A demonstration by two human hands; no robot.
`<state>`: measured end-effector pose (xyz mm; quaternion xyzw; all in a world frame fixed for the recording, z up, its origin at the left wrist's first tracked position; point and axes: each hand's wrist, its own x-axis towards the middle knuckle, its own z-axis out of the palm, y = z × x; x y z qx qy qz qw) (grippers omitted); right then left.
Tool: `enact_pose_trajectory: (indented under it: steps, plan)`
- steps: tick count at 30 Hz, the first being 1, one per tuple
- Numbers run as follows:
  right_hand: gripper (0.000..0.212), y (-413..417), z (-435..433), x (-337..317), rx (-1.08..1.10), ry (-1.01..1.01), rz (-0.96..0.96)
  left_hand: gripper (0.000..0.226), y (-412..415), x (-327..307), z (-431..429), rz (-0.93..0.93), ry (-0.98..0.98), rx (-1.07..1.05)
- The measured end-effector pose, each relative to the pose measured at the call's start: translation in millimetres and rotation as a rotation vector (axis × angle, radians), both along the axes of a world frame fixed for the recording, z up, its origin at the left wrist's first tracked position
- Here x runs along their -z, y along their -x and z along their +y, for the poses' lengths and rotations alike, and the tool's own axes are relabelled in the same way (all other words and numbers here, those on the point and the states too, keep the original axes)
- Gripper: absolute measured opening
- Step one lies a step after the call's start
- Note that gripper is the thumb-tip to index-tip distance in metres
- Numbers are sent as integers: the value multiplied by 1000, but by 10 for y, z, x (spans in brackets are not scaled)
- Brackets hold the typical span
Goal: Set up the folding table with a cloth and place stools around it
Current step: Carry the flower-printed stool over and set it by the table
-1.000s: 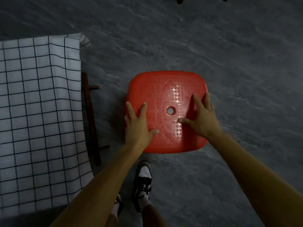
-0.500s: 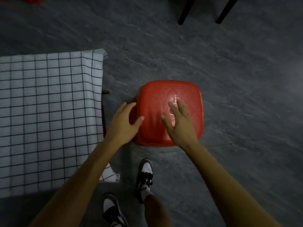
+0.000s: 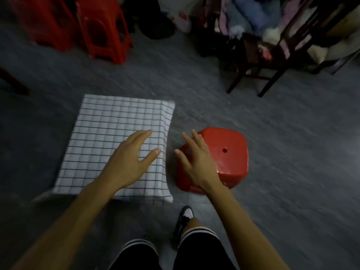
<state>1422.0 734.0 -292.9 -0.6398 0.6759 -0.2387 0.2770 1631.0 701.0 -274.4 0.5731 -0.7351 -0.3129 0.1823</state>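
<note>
A low table covered with a white cloth with a black grid (image 3: pixel 109 137) stands on the grey floor at centre left. Just right of it stands a red plastic stool (image 3: pixel 228 158) with a small hole in its seat. My left hand (image 3: pixel 132 160) hovers over the cloth's right part, fingers apart, holding nothing. My right hand (image 3: pixel 196 162) is spread above the stool's left edge and hides that part; whether it touches the stool is unclear. Two more red stools (image 3: pixel 105 30) stand at the back left.
A dark wooden chair (image 3: pixel 272 55) piled with clothes stands at the back right. A dark round object (image 3: pixel 155 26) sits at the back centre. My foot in a black and white shoe (image 3: pixel 185 217) is near the stool. Bare grey floor spreads to the right.
Both hands have lifted off the stool's seat and moved left, the left one now over the cloth. The view has risen and pulled back, revealing the far stools and chair.
</note>
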Motion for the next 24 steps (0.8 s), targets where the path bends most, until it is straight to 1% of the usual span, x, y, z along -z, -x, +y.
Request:
enact_pose_trajectory:
  steps: [2, 5, 9, 12, 15, 19, 22, 24]
  plan:
    - [73, -271, 164, -330, -69, 34, 57, 74, -323, -328, 213, 13, 28, -53]
    - [66, -591, 362, -785, -146, 108, 123, 75, -710, -728, 515, 59, 68, -127]
    - [62, -914, 580, -1305, -169, 142, 80, 77, -1083, -1175, 926, 132, 82, -199]
    - [62, -1093, 688, -1609, -229, 156, 48, 74, -1319, -1464, 1209, 154, 130, -295]
    - [60, -1243, 785, -1826, -317, 175, 20, 69, -1499, -1720, 1536, 152, 229, -383]
    - [59, -1367, 940, -2026, -423, 210, -15, 71, -1632, -1987, 2044, 126, 282, -553]
    - [60, -1339, 1130, -2078, -490, 242, -53, 68, -1551, -2100, 2441, 80, 345, -638]
    - [60, -1276, 1276, -2070, -527, 250, -85, 61, -1422, -2118, 2701, 55, 356, -679]
